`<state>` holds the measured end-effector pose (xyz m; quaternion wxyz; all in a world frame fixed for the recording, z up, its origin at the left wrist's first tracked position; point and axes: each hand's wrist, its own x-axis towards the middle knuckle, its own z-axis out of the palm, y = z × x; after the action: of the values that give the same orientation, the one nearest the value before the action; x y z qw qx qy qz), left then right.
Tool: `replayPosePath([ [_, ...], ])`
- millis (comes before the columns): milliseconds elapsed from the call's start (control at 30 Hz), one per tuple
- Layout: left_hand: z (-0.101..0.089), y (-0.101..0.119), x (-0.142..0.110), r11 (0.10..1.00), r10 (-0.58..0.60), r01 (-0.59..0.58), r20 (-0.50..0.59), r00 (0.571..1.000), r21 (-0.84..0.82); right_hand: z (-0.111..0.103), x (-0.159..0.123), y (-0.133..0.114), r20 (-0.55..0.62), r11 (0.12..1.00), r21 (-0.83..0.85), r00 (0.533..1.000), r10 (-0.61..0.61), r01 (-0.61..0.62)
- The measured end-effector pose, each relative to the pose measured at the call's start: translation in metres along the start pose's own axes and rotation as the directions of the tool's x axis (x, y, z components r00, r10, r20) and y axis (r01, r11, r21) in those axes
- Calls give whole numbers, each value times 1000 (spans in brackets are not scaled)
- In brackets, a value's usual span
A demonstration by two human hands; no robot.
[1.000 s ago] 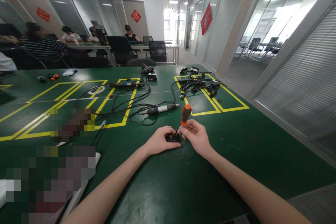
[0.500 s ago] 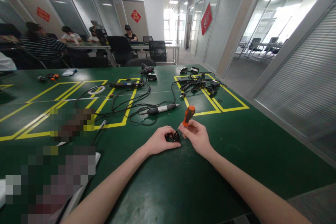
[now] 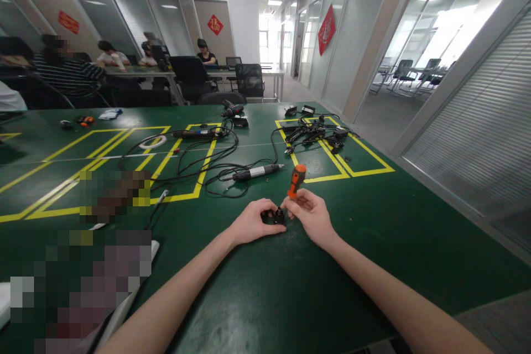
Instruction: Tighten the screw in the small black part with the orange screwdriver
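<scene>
My left hand [image 3: 256, 222] is closed around a small black cylindrical part [image 3: 279, 216] on the green table, thumb on the near side and fingers on the far side. Just right of it, my right hand [image 3: 309, 213] grips a screwdriver [image 3: 297, 181] low down, its orange and dark grey handle rising above the fingers. The handle stands nearly upright with a slight lean. My fingers hide the lower end of the screwdriver, so I cannot tell whether its tip touches the black part.
Beyond my hands lies a silver-and-black electric screwdriver [image 3: 257, 172] with a looping cable. Black tools and cables [image 3: 311, 134] fill the yellow-taped area [image 3: 369, 171] at the back right. A drill [image 3: 231, 110] lies farther back. Blurred blocks hide things at the left.
The screwdriver's handle has shifted slightly left and tilted a little more upright in my right hand. My left hand and the black part have stayed almost still.
</scene>
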<state>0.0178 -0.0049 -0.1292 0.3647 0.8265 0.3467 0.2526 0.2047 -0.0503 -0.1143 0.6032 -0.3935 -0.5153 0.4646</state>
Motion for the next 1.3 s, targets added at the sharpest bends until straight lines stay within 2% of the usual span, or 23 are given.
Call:
replayPosePath([
  [233, 0, 1, -1, 1000, 7, -7, -2, 1000, -1, -3, 2, -3, 67, 1000, 2, 998, 7, -8],
  [333, 0, 1, -1, 1000, 6, -6, -7, 1000, 3, -3, 0, -1, 39, 999, 37, 999, 9, -10],
  [467, 0, 1, 0, 1000, 7, -7, -6, 1000, 7, -2, 1, 2, -5, 1000, 2, 1000, 26, -26],
  [700, 0, 2, -1, 1000, 7, -7, -3, 1000, 9, -3, 2, 1, 71, 1000, -16, 997, -4, 5],
  [933, -1, 4, -1, 1000, -2, 2, -2, 1000, 8, -3, 0, 4, 23, 1000, 3, 1000, 9, -9],
  [1167, 0, 2, 0, 1000, 5, -5, -8, 1000, 6, -3, 1, 1, 78, 1000, -1, 997, -7, 7],
  [1300, 0, 2, 0, 1000, 6, -6, -9, 1000, 9, -2, 0, 0, 59, 1000, 24, 998, -11, 10],
])
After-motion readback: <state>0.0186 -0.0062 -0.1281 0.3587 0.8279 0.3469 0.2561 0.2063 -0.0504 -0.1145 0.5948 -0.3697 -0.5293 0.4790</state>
